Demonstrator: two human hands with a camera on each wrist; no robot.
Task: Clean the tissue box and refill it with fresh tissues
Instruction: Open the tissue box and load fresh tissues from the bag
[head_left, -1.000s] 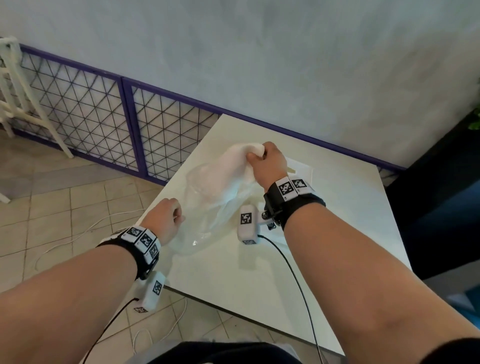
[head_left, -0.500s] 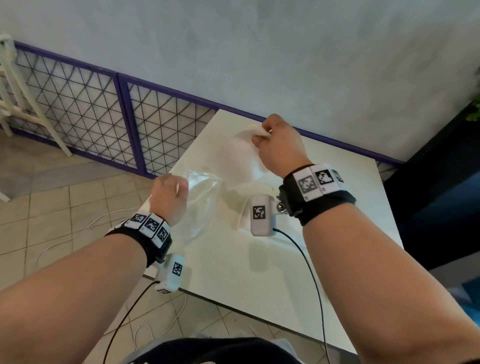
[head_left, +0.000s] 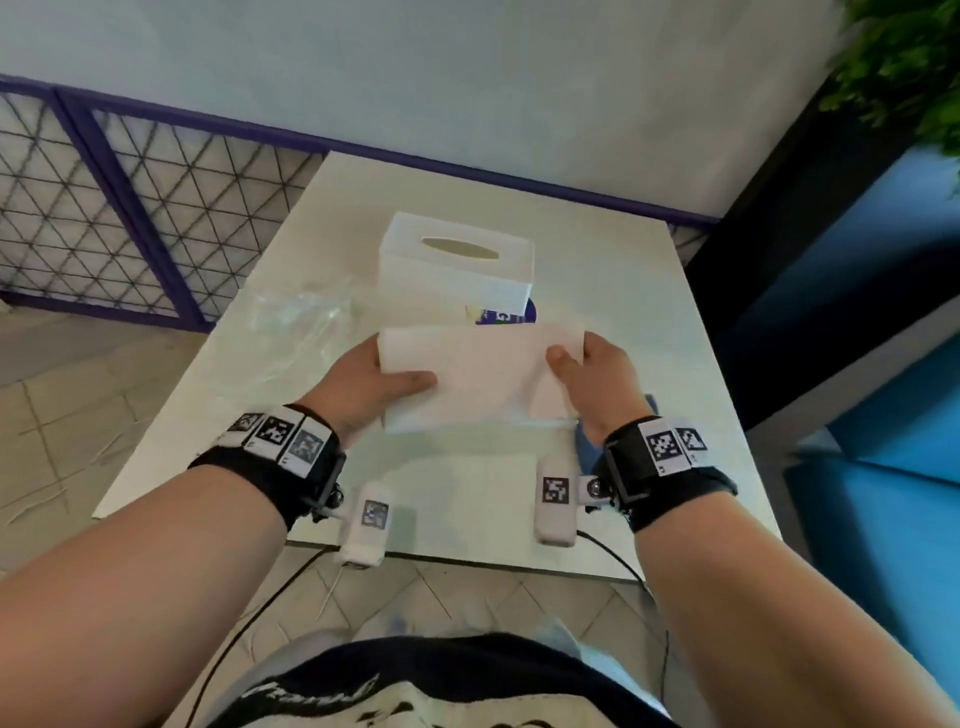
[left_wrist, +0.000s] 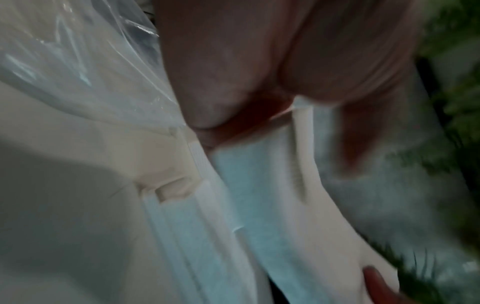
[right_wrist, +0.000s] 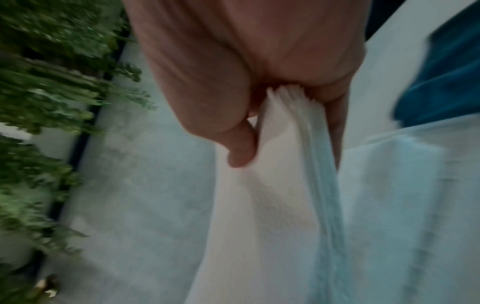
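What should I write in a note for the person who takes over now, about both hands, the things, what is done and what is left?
Left hand: grips the left end of the white stack of folded paper tissues.
Right hand: grips its right end; stack held above the white table.
White plastic tissue box with oval slot: stands behind the stack, slot empty.
Clear plastic wrapper: lies empty, left of the box.
Done: tissues unwrapped.
Left: put the stack into the box. Whether the box is cleaned, I cannot tell.
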